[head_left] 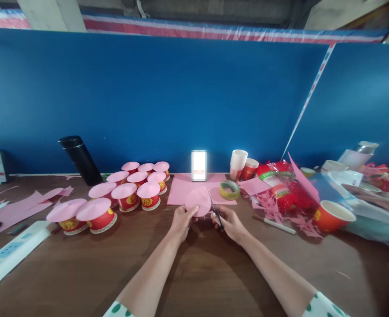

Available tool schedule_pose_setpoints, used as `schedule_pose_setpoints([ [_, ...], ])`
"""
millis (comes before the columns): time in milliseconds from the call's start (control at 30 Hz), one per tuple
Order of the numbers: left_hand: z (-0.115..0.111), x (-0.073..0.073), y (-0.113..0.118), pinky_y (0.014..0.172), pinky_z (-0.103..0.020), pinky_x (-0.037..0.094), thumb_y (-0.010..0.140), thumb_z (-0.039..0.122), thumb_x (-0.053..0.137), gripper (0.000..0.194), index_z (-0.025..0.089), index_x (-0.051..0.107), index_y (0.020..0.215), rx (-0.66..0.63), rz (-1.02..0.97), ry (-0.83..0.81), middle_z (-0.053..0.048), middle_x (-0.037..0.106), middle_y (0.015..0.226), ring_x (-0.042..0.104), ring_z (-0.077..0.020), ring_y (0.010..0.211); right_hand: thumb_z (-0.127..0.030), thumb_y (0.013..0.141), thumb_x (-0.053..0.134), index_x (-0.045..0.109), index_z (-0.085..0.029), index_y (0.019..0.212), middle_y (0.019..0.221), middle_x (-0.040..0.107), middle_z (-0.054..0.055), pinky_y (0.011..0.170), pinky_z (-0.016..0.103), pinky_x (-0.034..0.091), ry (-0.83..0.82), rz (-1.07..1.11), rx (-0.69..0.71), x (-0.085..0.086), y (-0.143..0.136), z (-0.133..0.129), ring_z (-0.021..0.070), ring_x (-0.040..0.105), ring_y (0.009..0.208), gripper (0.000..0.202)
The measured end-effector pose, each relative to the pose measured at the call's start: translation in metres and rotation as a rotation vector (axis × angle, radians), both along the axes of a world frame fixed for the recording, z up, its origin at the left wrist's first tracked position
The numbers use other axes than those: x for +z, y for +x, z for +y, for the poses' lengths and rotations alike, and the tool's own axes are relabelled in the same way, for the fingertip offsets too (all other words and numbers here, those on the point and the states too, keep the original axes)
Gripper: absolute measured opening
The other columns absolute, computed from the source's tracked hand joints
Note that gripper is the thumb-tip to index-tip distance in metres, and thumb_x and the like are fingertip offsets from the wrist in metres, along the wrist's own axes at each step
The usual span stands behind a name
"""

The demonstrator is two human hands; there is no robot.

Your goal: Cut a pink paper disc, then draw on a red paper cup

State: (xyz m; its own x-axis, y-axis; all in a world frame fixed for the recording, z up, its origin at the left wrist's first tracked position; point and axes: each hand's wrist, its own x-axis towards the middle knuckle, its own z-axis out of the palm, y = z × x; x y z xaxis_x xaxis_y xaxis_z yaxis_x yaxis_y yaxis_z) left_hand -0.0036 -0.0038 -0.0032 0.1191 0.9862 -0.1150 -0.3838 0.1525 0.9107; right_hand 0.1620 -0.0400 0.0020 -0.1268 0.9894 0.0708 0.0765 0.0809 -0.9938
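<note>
My left hand (183,222) pinches a round pink paper disc (198,201) by its lower edge, thumb on top. In my right hand (230,223) is a pair of scissors (217,213) with dark handles, its blades pointing up along the disc's right edge. Whether the blades touch the paper I cannot tell. Behind the disc lies a stack of pink paper (178,189) on the table. A roll of yellowish tape (229,189) sits on the right part of that paper.
Several red paper cups topped with pink discs (124,192) stand at the left, near a black flask (81,160) and a white power strip (14,255). Rightward are stacked cups (238,164), a red plastic bag (282,185), pink scraps, a pen (275,224) and an orange cup (332,216).
</note>
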Motion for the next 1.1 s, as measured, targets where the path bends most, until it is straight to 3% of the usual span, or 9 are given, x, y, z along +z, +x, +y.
schedule_pose_setpoints([
  [567, -0.001, 0.003, 0.0, 0.043, -0.017, 0.04, 0.051, 0.032, 0.079, 0.036, 0.008, 0.065, 0.073, 0.02, -0.042, -0.029, -0.003, 0.062, 0.058, 0.051, -0.0066, 0.046, -0.047, 0.068, 0.064, 0.062, -0.015, 0.093, 0.058, 0.051, -0.003, 0.037, 0.016, 0.03, -0.021, 0.019, -0.035, 0.013, -0.006, -0.006, 0.0067, 0.045, 0.045, 0.041],
  [1100, 0.001, 0.0, 0.001, 0.042, -0.016, 0.039, 0.054, 0.033, 0.077, 0.034, 0.007, 0.065, 0.073, 0.039, -0.031, -0.026, -0.003, 0.061, 0.058, 0.048, -0.0054, 0.045, -0.045, 0.07, 0.064, 0.06, -0.015, 0.098, 0.059, 0.052, -0.003, 0.038, 0.017, 0.031, -0.024, 0.024, -0.008, 0.004, -0.002, -0.002, 0.0078, 0.047, 0.047, 0.041],
])
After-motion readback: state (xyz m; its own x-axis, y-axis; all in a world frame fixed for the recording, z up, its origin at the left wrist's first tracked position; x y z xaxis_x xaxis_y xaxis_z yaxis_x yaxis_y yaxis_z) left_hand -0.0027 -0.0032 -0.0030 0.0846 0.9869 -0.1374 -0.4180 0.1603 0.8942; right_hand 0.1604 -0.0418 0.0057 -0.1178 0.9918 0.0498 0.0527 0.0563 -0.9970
